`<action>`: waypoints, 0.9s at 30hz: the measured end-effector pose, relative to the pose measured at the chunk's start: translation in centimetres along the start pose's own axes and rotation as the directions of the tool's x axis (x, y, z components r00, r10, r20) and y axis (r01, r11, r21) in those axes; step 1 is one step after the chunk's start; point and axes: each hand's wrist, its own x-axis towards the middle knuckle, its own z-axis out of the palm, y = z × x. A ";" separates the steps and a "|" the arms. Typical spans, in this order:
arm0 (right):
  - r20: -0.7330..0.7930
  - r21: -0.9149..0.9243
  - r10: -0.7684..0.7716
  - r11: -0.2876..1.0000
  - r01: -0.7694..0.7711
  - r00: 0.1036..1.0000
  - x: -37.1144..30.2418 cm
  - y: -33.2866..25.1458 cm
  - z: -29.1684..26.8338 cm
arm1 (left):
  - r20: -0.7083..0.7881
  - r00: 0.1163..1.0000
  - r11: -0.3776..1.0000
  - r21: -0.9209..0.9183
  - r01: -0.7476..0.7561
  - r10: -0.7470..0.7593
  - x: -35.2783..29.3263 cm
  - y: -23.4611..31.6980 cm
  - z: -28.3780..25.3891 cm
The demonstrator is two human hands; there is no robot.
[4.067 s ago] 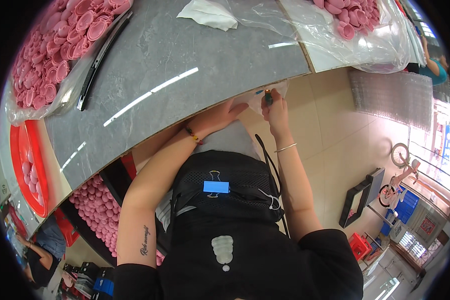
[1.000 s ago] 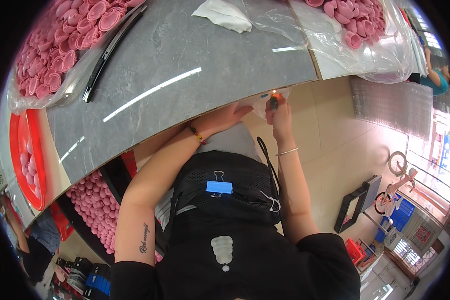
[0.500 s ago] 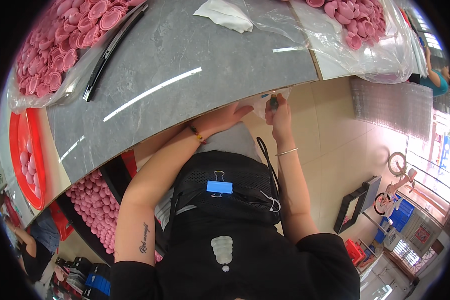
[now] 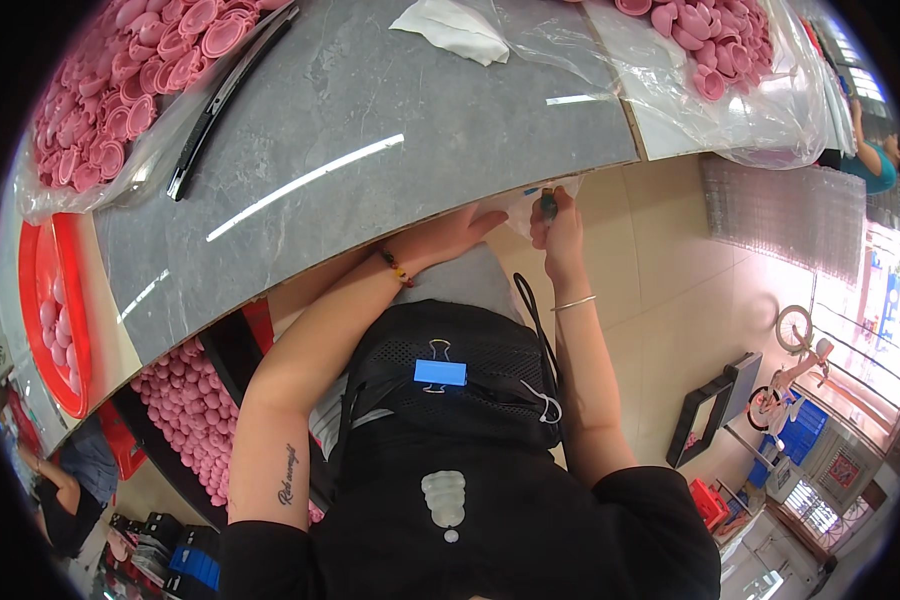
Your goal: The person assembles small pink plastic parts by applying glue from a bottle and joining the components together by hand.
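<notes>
My right hand (image 4: 560,227) is just below the front edge of the grey table (image 4: 390,150), closed around a small dark green handle (image 4: 549,207); the rest of that tool is hidden, so its kind does not show. Beside it, my left hand (image 4: 462,232) reaches in under the edge. Its thumb sticks out toward the right hand, while the other fingers are mostly out of sight. Between the hands hangs a piece of thin clear plastic (image 4: 519,214), partly covered by the tabletop.
Bags of pink plastic pieces (image 4: 135,85) lie at the far left and far right (image 4: 705,40). A black strip-like tool (image 4: 225,105) and a white cloth (image 4: 450,30) rest on the table. Left are a red basin (image 4: 55,320) and a crate of pink balls (image 4: 185,415).
Almost nothing differs. My two hands stay in the same place below the table edge, and the green handle is still in my right hand.
</notes>
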 end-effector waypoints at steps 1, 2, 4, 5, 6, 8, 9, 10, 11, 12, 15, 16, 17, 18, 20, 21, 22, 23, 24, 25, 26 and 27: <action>0.010 0.047 0.030 0.998 -0.030 1.000 -0.1 -0.2 0.1 | -0.008 1.000 1.000 0.013 -0.011 0.011 0.0 -0.3 0.2; 0.008 0.047 0.030 0.998 -0.030 1.000 -0.1 -0.1 0.1 | -0.014 1.000 0.999 0.026 -0.024 0.024 0.0 -0.2 0.2; 0.020 0.159 0.095 0.982 -0.097 0.995 0.0 0.0 0.1 | 0.009 1.000 1.000 0.018 -0.003 0.003 0.1 -0.1 0.1; 0.021 0.159 0.095 0.983 -0.097 0.995 -0.1 0.0 0.2 | 0.030 0.999 1.000 0.012 0.019 -0.020 0.1 -0.1 -0.1; 0.025 0.204 0.114 0.972 -0.117 0.993 -0.4 0.0 0.4 | 0.029 0.999 1.000 0.012 0.020 -0.020 0.1 -0.2 0.0; 0.030 0.249 0.133 0.959 -0.136 0.991 -0.5 0.2 0.5 | 0.003 1.000 1.000 0.006 -0.005 0.004 0.2 -0.2 0.0; 0.037 0.277 0.157 0.947 -0.161 0.987 -0.5 0.7 0.5 | 0.003 1.000 1.000 0.006 -0.005 0.005 0.2 -0.1 -0.1; 0.046 0.304 0.181 0.934 -0.186 0.982 -0.5 1.0 0.5 | 0.011 1.000 1.000 -0.005 0.000 0.000 0.1 0.1 -0.2; 0.047 0.304 0.181 0.934 -0.187 0.982 -0.6 1.0 0.5 | 0.018 1.000 1.000 -0.016 0.007 -0.007 0.1 0.3 -0.3; 0.058 0.290 0.150 0.944 -0.161 0.987 -0.9 0.9 0.5 | 0.017 1.000 1.000 -0.016 0.008 -0.007 0.1 0.3 -0.3; 0.057 0.320 0.155 0.933 -0.165 0.986 -0.9 1.0 0.6 | -0.006 1.000 1.000 -0.020 -0.007 0.007 0.1 0.1 -0.1; 0.046 0.366 0.190 0.910 -0.193 0.981 -0.8 1.1 0.6 | 0.001 1.000 1.000 -0.021 0.007 -0.007 0.1 0.1 -0.1; 0.047 0.366 0.188 0.911 -0.192 0.981 -0.8 1.0 0.6 | 0.007 1.000 1.000 -0.020 0.020 -0.020 0.1 0.0 -0.1; 0.048 0.352 0.170 0.919 -0.176 0.984 -0.8 1.0 0.6 | 0.006 1.000 1.000 -0.020 0.020 -0.020 0.1 0.0 0.0; 0.051 0.337 0.152 0.928 -0.160 0.987 -0.8 0.7 0.5 | -0.003 1.000 1.000 -0.020 -0.007 0.007 0.1 -0.1 0.1; 0.044 0.263 0.103 0.958 -0.112 0.994 -0.8 0.4 0.5 | -0.004 1.000 1.000 -0.020 -0.007 0.007 0.1 0.0 0.1; 0.042 0.187 0.055 0.981 -0.062 0.998 -0.8 0.3 0.5 | -0.010 1.000 1.000 -0.020 -0.012 0.012 0.1 0.0 0.0; 0.042 0.187 0.055 0.980 -0.062 0.998 -0.7 0.3 0.5 | -0.016 1.000 1.000 -0.021 -0.018 0.017 0.1 0.1 0.0; 0.030 0.079 -0.026 0.997 0.024 0.999 -0.6 0.5 0.4 | -0.015 1.000 1.000 -0.021 -0.018 0.017 0.1 0.1 0.0; 0.027 -0.031 -0.108 0.994 0.108 0.994 -0.5 0.5 0.4 | -0.016 1.000 1.000 -0.022 -0.021 0.021 0.0 0.1 0.0; 0.027 -0.031 -0.108 0.994 0.108 0.994 -0.4 0.5 0.5 | -0.016 1.000 0.999 -0.024 -0.024 0.024 0.0 0.1 0.0; 0.001 -0.056 -0.117 0.992 0.117 0.993 -0.4 0.6 0.5 | -0.016 1.000 0.999 -0.024 -0.024 0.024 0.0 0.1 -0.1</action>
